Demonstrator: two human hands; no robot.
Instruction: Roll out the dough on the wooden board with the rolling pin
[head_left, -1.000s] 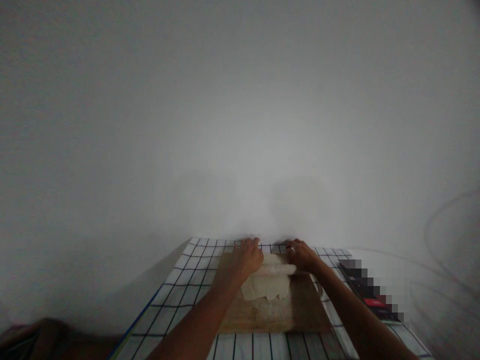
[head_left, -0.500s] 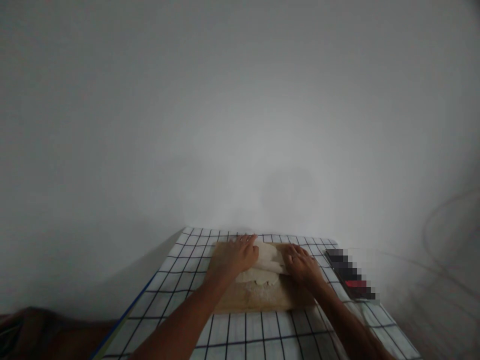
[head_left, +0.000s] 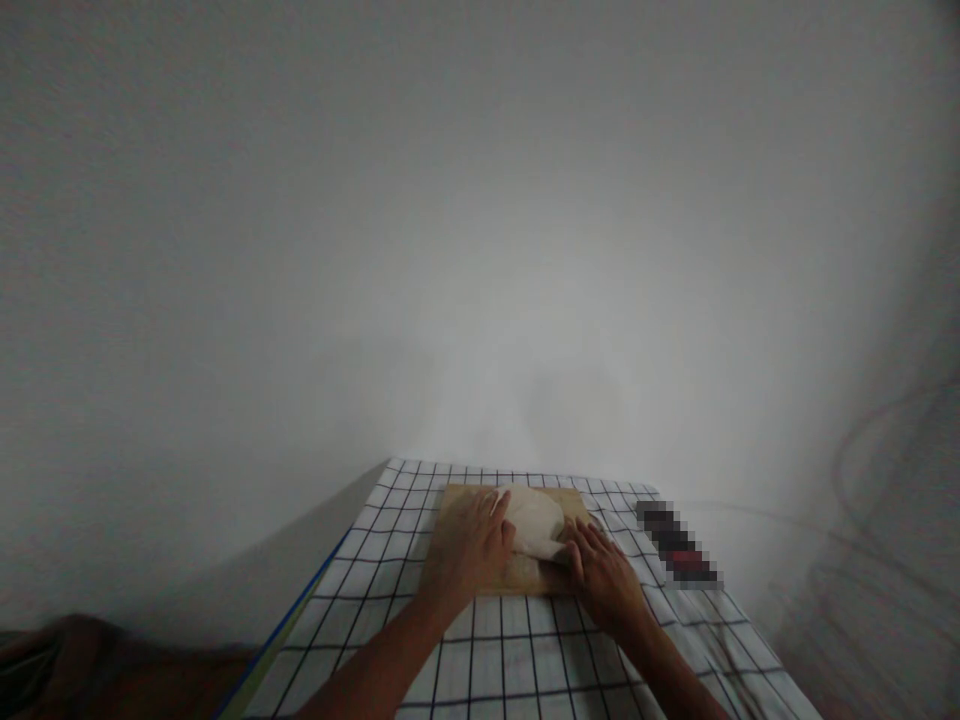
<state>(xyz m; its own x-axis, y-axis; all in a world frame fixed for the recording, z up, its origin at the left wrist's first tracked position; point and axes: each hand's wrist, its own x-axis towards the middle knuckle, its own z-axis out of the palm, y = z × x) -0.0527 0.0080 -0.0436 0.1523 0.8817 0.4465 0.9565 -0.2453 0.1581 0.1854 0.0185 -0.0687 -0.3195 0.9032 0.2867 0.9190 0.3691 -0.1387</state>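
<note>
A pale sheet of dough (head_left: 531,515) lies on a wooden board (head_left: 517,583). Across its near side runs a light-coloured rolling pin (head_left: 541,549), its ends covered by my hands. At the left end rests my left hand (head_left: 487,532), fingers stretched forward and apart over the dough's left side. My right hand (head_left: 598,562) lies on the right end of the pin with its fingers extended, palm down. Neither hand's fingers are seen wrapped round the pin. The undersides of both palms are hidden.
A white cloth with dark grid lines (head_left: 480,660) covers the table. A dark, pixelated object with a red patch (head_left: 684,560) lies at the right edge. A pale wall (head_left: 480,250) rises behind the table. Thin cables (head_left: 840,460) hang at the right.
Both hands and the rolling pin have come back toward me across the dough. More of the dough's far side shows. The camera view has shifted slightly.
</note>
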